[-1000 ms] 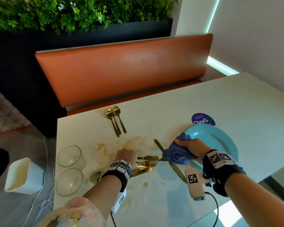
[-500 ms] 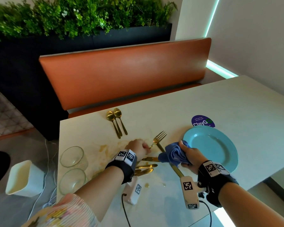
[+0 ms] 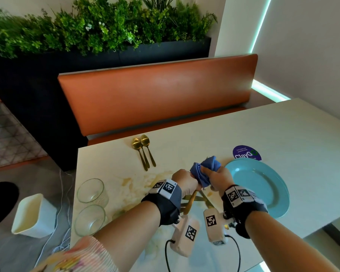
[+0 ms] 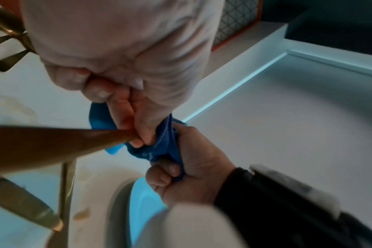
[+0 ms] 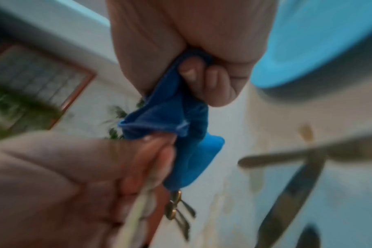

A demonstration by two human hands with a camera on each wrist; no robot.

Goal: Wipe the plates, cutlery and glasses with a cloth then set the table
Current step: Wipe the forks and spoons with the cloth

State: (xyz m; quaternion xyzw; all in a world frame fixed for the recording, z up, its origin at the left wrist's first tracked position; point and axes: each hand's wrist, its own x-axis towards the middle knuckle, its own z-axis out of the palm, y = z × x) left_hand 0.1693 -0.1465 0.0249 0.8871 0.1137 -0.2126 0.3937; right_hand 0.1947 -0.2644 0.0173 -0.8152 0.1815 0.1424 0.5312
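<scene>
My left hand (image 3: 188,176) grips a gold fork (image 4: 53,142) by its handle, raised above the table. The fork's head is hidden inside a bunched blue cloth (image 3: 204,167), which my right hand (image 3: 209,171) grips around it. In the left wrist view my left fingers (image 4: 138,134) pinch the handle right at the cloth (image 4: 159,147). More gold cutlery (image 3: 206,199), with a knife among it, lies on the table below my hands. A light blue plate (image 3: 263,189) sits to the right. Two gold spoons (image 3: 143,152) lie farther back, and two glasses (image 3: 91,190) stand at the left edge.
The pale table (image 3: 283,134) has brownish stains (image 3: 130,183) near the glasses and a purple sticker (image 3: 246,153) behind the plate. An orange bench (image 3: 155,95) runs along the far side. A white container (image 3: 33,214) and cables lie on the floor at left.
My left hand picked a fork out of the cutlery pile and lifted it. My right hand brought the cloth up and left, and now wraps it over the fork's head.
</scene>
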